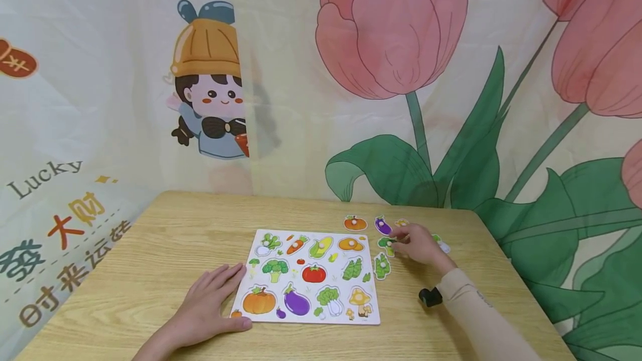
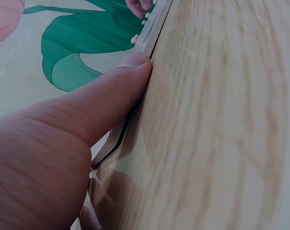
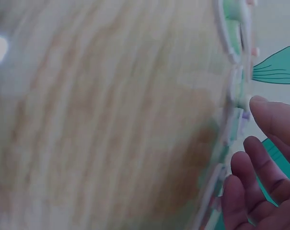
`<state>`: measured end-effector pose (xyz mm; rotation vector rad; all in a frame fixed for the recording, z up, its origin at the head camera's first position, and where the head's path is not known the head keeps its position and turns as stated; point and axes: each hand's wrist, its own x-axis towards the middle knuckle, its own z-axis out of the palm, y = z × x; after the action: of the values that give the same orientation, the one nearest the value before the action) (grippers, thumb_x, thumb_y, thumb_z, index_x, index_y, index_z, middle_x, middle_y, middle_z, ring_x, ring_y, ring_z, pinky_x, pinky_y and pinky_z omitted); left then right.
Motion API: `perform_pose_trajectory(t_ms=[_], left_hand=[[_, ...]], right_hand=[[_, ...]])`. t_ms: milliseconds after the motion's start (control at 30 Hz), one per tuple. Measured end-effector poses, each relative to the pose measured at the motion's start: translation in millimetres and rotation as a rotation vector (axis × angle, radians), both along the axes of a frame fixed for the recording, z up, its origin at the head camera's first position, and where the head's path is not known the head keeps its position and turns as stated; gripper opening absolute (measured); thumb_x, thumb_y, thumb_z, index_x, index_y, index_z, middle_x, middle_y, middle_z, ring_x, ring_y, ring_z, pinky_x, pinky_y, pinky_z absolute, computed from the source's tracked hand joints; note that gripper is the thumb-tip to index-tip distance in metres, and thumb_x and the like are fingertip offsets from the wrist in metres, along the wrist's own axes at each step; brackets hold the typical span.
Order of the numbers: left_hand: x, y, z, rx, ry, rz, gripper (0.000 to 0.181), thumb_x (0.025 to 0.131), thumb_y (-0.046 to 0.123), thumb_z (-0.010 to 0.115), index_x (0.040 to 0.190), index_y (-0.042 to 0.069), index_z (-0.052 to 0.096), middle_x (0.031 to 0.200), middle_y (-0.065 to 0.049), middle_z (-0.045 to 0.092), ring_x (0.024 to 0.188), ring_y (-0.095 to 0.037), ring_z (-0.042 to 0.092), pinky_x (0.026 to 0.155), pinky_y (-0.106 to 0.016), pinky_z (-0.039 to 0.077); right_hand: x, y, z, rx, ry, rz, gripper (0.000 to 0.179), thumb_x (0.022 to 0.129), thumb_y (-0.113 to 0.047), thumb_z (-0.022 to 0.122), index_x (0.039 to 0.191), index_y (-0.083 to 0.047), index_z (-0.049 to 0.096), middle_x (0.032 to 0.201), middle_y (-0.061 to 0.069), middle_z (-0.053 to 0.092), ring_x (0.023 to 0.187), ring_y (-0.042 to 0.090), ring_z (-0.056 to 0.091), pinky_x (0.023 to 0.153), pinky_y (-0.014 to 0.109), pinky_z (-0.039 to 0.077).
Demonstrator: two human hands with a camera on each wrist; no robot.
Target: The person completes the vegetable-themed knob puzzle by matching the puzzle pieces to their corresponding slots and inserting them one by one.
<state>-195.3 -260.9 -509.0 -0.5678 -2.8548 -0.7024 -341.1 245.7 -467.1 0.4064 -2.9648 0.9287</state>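
A white puzzle board point(image 1: 336, 288) with printed vegetables lies flat on the table. My left hand point(image 1: 213, 302) rests at its near left corner, fingers straight by the left edge. In the left wrist view the thumb point(image 2: 130, 69) presses on the board's edge. My right hand point(image 1: 418, 244) is over the loose pieces right of the board, thumb and fingertips by a broccoli piece point(image 1: 385, 243). A gap shows between thumb and fingers in the right wrist view. Around it lie an eggplant piece point(image 1: 383, 224), a pumpkin piece point(image 1: 355, 223) and a green leafy piece point(image 1: 382, 267).
A mushroom-coloured piece point(image 1: 401, 223) and a bok choy piece point(image 1: 441, 243) are partly hidden by the right hand. A small black object point(image 1: 430, 297) is beside the right sleeve. Behind the wooden table point(image 1: 200, 222) hangs a printed curtain point(image 1: 291, 99).
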Motion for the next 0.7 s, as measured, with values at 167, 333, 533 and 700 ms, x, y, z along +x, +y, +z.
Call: perform_pose_trajectory(t_ms=[167, 333, 533, 700], left_hand=[[0.0, 0.5, 0.1, -0.003, 0.007, -0.003, 0.113, 0.078, 0.078, 0.077, 0.161, 0.009, 0.046, 0.167, -0.012, 0.043, 0.153, -0.045, 0.030, 0.119, -0.072, 0.018], [0.4, 0.8, 1.5, -0.004, 0.017, -0.003, 0.113, 0.077, 0.077, 0.078, 0.161, 0.008, 0.047, 0.167, -0.013, 0.043, 0.153, -0.046, 0.031, 0.119, -0.072, 0.018], [1.6, 1.2, 2.0, -0.002, 0.016, -0.004, 0.113, 0.077, 0.077, 0.078, 0.160, 0.007, 0.047, 0.166, -0.013, 0.044, 0.153, -0.045, 0.031, 0.119, -0.071, 0.019], [1.4, 0.9, 0.4, -0.004, 0.024, -0.003, 0.113, 0.077, 0.078, 0.078, 0.160, 0.007, 0.048, 0.166, -0.013, 0.045, 0.152, -0.045, 0.032, 0.118, -0.072, 0.020]], right_hand=[[-2.4, 0.2, -7.4, 0.009, 0.002, -0.032, 0.018, 0.096, -0.015, 0.080, 0.114, -0.010, 0.081, 0.107, 0.005, 0.069, 0.099, 0.023, 0.063, 0.091, 0.043, 0.059], [-4.3, -0.4, -10.1, 0.010, 0.014, -0.032, 0.016, 0.095, -0.014, 0.081, 0.110, -0.009, 0.082, 0.104, 0.004, 0.070, 0.095, 0.021, 0.062, 0.084, 0.040, 0.058], [-5.2, -2.5, -12.5, 0.008, 0.015, -0.041, 0.014, 0.095, -0.013, 0.080, 0.108, -0.008, 0.082, 0.100, 0.002, 0.072, 0.092, 0.019, 0.061, 0.083, 0.038, 0.055], [-5.5, -3.8, -14.3, 0.004, 0.017, -0.053, 0.011, 0.095, -0.013, 0.080, 0.106, -0.009, 0.082, 0.100, 0.001, 0.072, 0.093, 0.019, 0.061, 0.087, 0.041, 0.056]])
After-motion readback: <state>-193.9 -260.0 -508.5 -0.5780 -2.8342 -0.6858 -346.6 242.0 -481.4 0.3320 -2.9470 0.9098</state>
